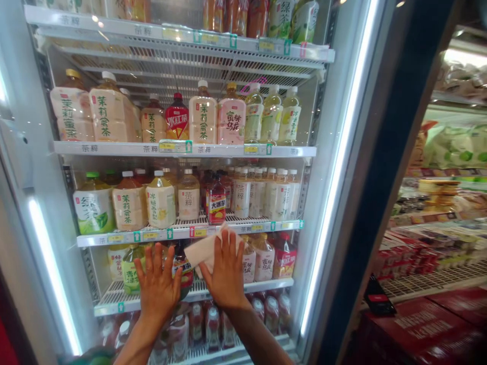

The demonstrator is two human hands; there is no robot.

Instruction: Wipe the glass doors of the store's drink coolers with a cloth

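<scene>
My left hand (158, 284) is raised in front of the drinks cooler, fingers spread and palm toward the glass door (254, 83). It seems to lie flat on the glass and holds nothing. To its right, my right hand (225, 268) presses a pale folded cloth (205, 249) against the door under its fingers. The cloth sticks out to the left of the hand and above the fingertips. Behind the hands, a dark bottle of iced tea (185, 271) and a green-labelled bottle (132, 271) are partly covered.
Shelves of bottled tea stand behind the glass, among them a red-labelled bottle (177, 117) and a pink-labelled bottle (231, 114). A lit strip (338, 167) runs down the right side beside a dark door frame (380, 167). Farther right are shelves with packaged goods and dark red boxes (429, 324).
</scene>
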